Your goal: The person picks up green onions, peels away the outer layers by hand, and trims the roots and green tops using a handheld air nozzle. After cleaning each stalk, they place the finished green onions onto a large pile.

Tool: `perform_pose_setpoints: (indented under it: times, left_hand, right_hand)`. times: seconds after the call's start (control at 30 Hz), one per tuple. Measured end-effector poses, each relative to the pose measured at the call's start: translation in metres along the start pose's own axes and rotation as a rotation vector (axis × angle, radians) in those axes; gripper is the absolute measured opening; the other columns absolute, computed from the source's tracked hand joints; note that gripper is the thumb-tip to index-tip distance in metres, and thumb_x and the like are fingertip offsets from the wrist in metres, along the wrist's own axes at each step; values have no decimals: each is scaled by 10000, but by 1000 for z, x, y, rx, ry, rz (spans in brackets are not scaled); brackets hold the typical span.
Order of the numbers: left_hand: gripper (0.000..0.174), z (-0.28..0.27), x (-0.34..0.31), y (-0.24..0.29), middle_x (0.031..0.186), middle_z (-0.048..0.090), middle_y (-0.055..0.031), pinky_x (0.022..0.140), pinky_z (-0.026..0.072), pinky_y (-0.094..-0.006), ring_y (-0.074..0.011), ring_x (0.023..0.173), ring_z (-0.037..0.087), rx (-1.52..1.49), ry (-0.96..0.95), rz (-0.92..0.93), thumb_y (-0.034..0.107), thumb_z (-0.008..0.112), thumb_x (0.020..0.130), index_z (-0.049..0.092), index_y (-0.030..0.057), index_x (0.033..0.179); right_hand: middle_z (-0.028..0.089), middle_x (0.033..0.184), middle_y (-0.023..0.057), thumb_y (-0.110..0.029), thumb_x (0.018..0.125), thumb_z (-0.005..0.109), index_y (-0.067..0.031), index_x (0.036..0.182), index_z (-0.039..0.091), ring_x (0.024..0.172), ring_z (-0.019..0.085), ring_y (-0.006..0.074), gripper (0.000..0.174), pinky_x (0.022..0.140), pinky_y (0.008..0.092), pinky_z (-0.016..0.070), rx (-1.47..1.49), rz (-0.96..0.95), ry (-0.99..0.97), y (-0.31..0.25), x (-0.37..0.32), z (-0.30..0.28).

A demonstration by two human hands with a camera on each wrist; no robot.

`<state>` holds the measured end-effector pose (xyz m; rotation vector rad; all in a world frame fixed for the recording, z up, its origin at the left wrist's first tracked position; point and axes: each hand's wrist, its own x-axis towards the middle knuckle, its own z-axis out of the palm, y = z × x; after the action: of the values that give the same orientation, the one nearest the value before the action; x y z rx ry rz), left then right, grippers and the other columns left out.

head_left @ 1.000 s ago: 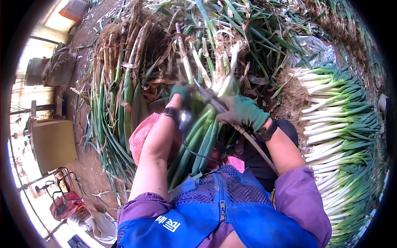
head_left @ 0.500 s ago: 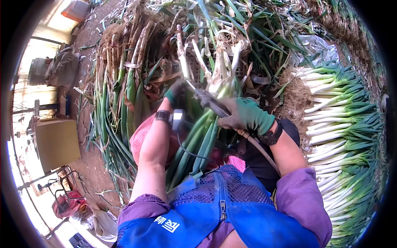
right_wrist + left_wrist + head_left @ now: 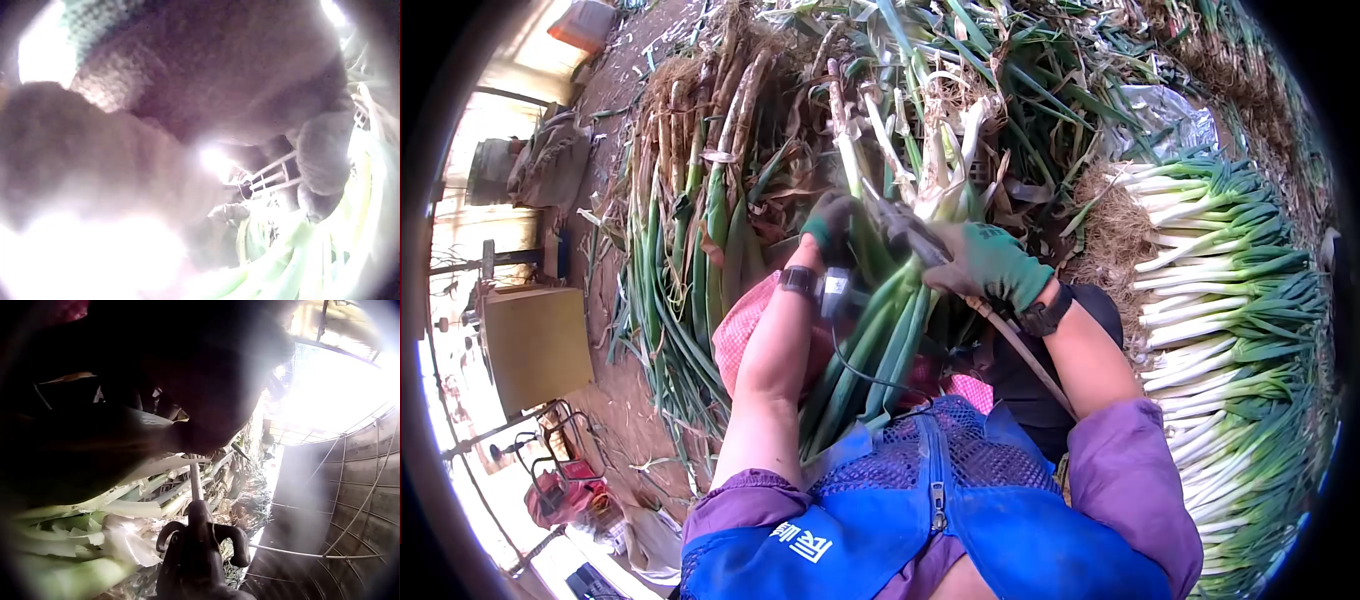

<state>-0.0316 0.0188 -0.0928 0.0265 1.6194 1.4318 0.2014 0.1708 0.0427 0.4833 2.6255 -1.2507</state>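
In a green and dark glove, the right hand [image 3: 990, 262] grips a dark nozzle tool [image 3: 912, 232] with a hose [image 3: 1025, 355] running back toward the body. The tool's thin tip points up and left, close to the left hand [image 3: 832, 222]. That gloved hand is curled round a leek [image 3: 847, 150], its root end up. Beside it, a bunch of leeks [image 3: 890, 320] lies across the lap, white ends away from the body. The left wrist view shows the tool [image 3: 197, 550] below the dark, shadowed hand [image 3: 206, 375]. Glare washes out much of the right wrist view.
Unpeeled leeks [image 3: 690, 220] are heaped at the left, peeled white leeks [image 3: 1190, 310] lie in a long row at the right. Loose leaves and a silvery sheet [image 3: 1165, 120] are at the back. A yellowish box [image 3: 537, 350] stands far left.
The left hand has shifted slightly beside the tool. The right hand and tool have moved a little back and forth, the tip now slightly further right than half a second ago.
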Motion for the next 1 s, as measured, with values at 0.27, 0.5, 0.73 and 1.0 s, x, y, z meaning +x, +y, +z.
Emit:
perform_pose_setpoints:
  times: [0.27,0.5,0.73,1.0]
  left_hand:
    - [231,-40,2,-48,913,652,-39,729,512,-307,-149,820,608,586,-261,624,135,639,844,644,31,1050]
    - [212,-43,-43,17,945,644,-82,703,487,-313,-201,825,600,671,73,358,152,513,910,674,55,1008]
    - [268,-35,-24,-16,884,649,-84,685,492,-312,-174,749,596,127,63,425,218,601,849,668,31,1029]
    - [127,-24,-25,-4,798,620,-18,676,452,-285,-126,738,564,0,157,177,173,643,851,675,58,895]
  right_hand:
    - [683,902,225,-515,770,668,-37,1135,603,858,680,344,605,791,417,524,-72,131,83,1,66,6]
    - [678,903,194,-376,714,703,-31,1165,587,826,673,290,579,772,391,521,24,80,-45,-23,25,8]
    - [661,907,199,-253,727,712,-34,1172,584,837,668,329,513,765,395,514,7,10,-118,-44,-26,13]
    - [645,882,227,-275,710,701,-22,1092,583,856,647,394,473,756,435,501,-49,0,-34,-56,-37,25]
